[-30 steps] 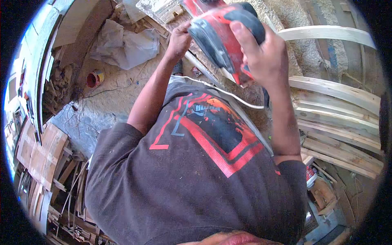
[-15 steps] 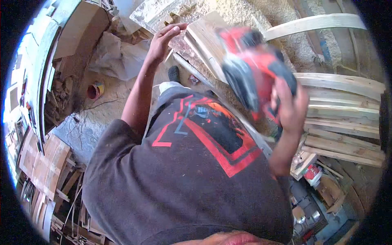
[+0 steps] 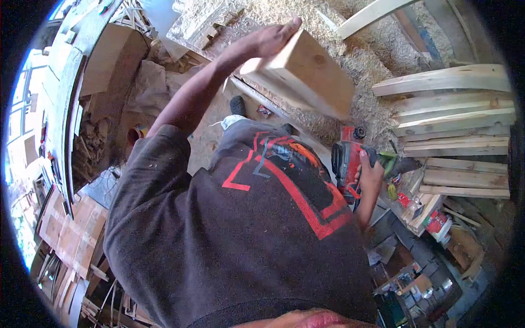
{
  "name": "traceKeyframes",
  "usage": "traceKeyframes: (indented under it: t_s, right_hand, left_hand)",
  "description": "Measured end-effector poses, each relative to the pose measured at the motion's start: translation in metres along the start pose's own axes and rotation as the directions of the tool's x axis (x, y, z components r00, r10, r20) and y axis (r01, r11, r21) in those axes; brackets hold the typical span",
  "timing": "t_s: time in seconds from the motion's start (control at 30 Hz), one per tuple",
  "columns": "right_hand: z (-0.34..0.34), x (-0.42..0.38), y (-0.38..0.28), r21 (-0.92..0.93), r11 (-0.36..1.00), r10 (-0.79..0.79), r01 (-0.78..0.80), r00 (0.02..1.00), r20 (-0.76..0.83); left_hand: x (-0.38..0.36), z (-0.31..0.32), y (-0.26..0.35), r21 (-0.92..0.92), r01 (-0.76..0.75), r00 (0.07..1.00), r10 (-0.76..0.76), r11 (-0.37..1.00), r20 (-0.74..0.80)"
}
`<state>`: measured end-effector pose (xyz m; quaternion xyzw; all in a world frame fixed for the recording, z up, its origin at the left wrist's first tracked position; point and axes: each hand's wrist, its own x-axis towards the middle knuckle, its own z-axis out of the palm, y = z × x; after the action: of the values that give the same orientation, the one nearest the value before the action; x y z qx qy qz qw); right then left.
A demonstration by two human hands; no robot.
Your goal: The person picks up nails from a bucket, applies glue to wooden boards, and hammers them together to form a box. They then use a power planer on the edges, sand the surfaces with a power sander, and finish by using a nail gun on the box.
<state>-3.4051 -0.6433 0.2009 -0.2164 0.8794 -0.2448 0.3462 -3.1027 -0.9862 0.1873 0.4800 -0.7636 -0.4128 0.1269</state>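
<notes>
My left hand (image 3: pixel 278 38) is at the upper middle, its fingers closed over the near end of a thick pale wooden board (image 3: pixel 320 71). The board is tilted, and its lower edge is blurred. On the right, my right hand (image 3: pixel 369 176) is wrapped round the handle of a red and black electric planer (image 3: pixel 345 163). The planer is beside my shirt, apart from the board, below its far end. What lies under the planer cannot be made out.
Wood shavings (image 3: pixel 366 63) cover the bench behind the board. Several curved wooden pieces (image 3: pixel 448 79) are laid out at the right. Below them lie a red and white container (image 3: pixel 437 225) and assorted tools. Scrap wood (image 3: pixel 65 229) is piled at the lower left.
The planer has moved from over the board down and towards my body in my right hand. My left hand has gone onto the board's end, and the board is now turned and tilted.
</notes>
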Motion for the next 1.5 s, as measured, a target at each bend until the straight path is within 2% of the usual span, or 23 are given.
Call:
traceKeyframes:
  t_s: [0.03,0.1,0.13,0.27,0.37,0.4,0.43,0.5,0.6,0.7,0.73,0.83,0.87,0.97,1.0,1.07,1.1,1.13,1.23,1.27,1.37,1.4,1.5]
  right_hand:
    - [0.002,0.002,0.006,0.008,1.000,0.014,-0.014,1.000,0.004]
    - [0.001,0.005,0.013,0.019,0.999,0.032,-0.032,0.999,0.011]
    - [0.001,0.006,0.014,0.005,1.000,0.002,-0.001,1.000,-0.028]
    - [-0.007,0.011,0.006,0.018,1.000,-0.017,0.016,0.999,0.040]
    - [-0.011,0.013,0.001,-0.054,0.996,-0.070,0.074,0.995,0.067]
    - [-0.009,0.016,0.001,-0.089,0.993,-0.072,0.077,0.996,0.062]
    - [-0.007,0.018,0.001,-0.123,0.989,-0.073,0.079,0.996,0.053]
    - [-0.007,0.020,0.009,-0.153,0.986,-0.049,0.060,0.996,0.071]
    - [-0.007,0.018,0.002,-0.081,0.997,-0.002,0.010,0.996,0.090]
    - [-0.010,0.019,0.002,-0.012,1.000,-0.026,0.028,0.991,0.135]
    - [-0.009,0.019,-0.002,0.003,0.999,-0.046,0.046,0.987,0.151]
    - [-0.009,0.005,-0.023,-0.054,0.981,-0.177,0.186,0.974,0.140]
    - [-0.012,-0.003,-0.032,-0.018,0.979,-0.200,0.205,0.969,0.148]
    - [-0.028,-0.032,-0.070,0.082,0.955,-0.296,0.286,0.943,0.152]
    - [-0.032,-0.048,-0.086,0.110,0.939,-0.340,0.326,0.928,0.151]
    - [-0.039,-0.068,-0.110,0.185,0.911,-0.400,0.368,0.898,0.182]
    - [-0.040,-0.073,-0.118,0.179,0.889,-0.452,0.422,0.870,0.197]
    - [-0.041,-0.077,-0.126,0.171,0.864,-0.502,0.473,0.839,0.212]
    - [-0.037,-0.077,-0.148,0.077,0.831,-0.551,0.552,0.793,0.260]
    - [-0.030,-0.077,-0.156,0.055,0.825,-0.555,0.563,0.788,0.268]
    - [-0.017,-0.062,-0.161,-0.003,0.805,-0.560,0.593,0.762,0.324]
    - [-0.013,-0.058,-0.163,-0.005,0.796,-0.571,0.606,0.752,0.329]
    - [-0.006,-0.058,-0.178,-0.028,0.790,-0.565,0.613,0.745,0.356]
  left_hand:
    - [-0.005,0.001,0.001,-0.045,-0.037,0.993,0.042,0.998,0.114]
    - [-0.021,0.007,0.008,-0.143,0.004,0.986,0.020,0.990,0.163]
    - [-0.028,0.012,0.006,-0.199,-0.123,0.982,0.149,0.972,0.119]
    - [-0.044,0.026,0.015,-0.192,-0.278,0.943,0.305,0.941,0.131]
    - [-0.063,0.031,0.043,-0.199,-0.122,0.964,0.164,0.972,0.210]
    - [-0.069,0.030,0.047,-0.282,-0.018,0.976,0.078,0.959,0.201]
    - [-0.077,0.024,0.048,-0.418,0.087,0.985,-0.015,0.904,0.173]
    - [-0.100,0.014,0.044,-0.667,0.269,0.963,-0.210,0.694,0.169]
    - [-0.114,0.022,0.028,-0.798,0.090,0.931,-0.336,0.595,-0.145]
    - [-0.111,0.022,0.011,-0.887,0.039,0.844,-0.490,0.460,-0.217]
    - [-0.105,0.022,0.005,-0.941,-0.071,0.834,-0.498,0.332,-0.238]
    - [-0.102,0.026,0.000,-0.947,-0.298,0.752,-0.582,0.120,-0.310]
    - [-0.104,0.026,-0.015,-0.941,-0.311,0.779,-0.531,0.133,-0.333]
    - [-0.113,0.031,-0.031,-0.955,-0.220,0.832,-0.474,0.198,-0.290]
    - [-0.120,0.029,-0.031,-0.962,-0.135,0.844,-0.482,0.236,-0.236]
    - [-0.124,0.040,-0.060,-0.726,-0.115,0.737,-0.432,0.678,-0.521]
    - [-0.124,0.046,-0.073,-0.535,-0.075,0.684,-0.347,0.842,-0.642]
    - [-0.128,0.043,-0.067,-0.444,-0.081,0.634,-0.298,0.892,-0.714]
    - [-0.106,0.033,-0.094,0.015,-0.103,0.591,0.073,0.995,-0.803]
    - [-0.089,0.034,-0.118,-0.139,-0.269,0.676,0.084,0.953,-0.732]
    - [-0.063,0.022,-0.132,-0.492,-0.314,0.874,0.044,0.812,-0.484]
    - [-0.059,0.024,-0.133,-0.609,-0.315,0.890,0.004,0.728,-0.456]
    - [-0.053,0.015,-0.143,-0.609,-0.177,0.921,-0.088,0.773,-0.379]
